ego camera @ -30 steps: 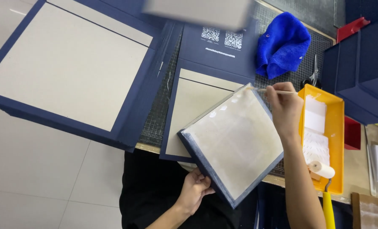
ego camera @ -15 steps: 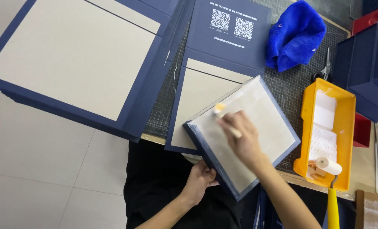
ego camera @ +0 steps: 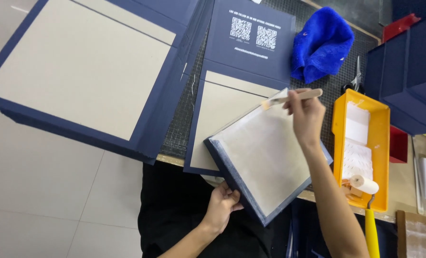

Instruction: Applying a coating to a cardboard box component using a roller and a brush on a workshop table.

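My left hand [ego camera: 221, 204] grips the near edge of a navy-bordered board [ego camera: 265, 157] with a pale, glue-coated face, holding it tilted over the table edge. My right hand [ego camera: 304, 112] is closed around a small wooden-handled brush [ego camera: 289, 98], whose bristles touch the board's far corner. Under that board lies a flat navy cover with a beige panel [ego camera: 222, 114].
A large open navy and beige cover [ego camera: 79, 71] lies to the left. Blue cloth [ego camera: 320, 43] and scissors [ego camera: 355, 79] sit at the back. A yellow tray [ego camera: 382, 143] with white glue and a roller [ego camera: 366, 186] stands right, beside stacked navy boxes [ego camera: 413, 71].
My right hand has carried the brush from the middle of the board up to its far corner. The left hand keeps its hold on the near edge.
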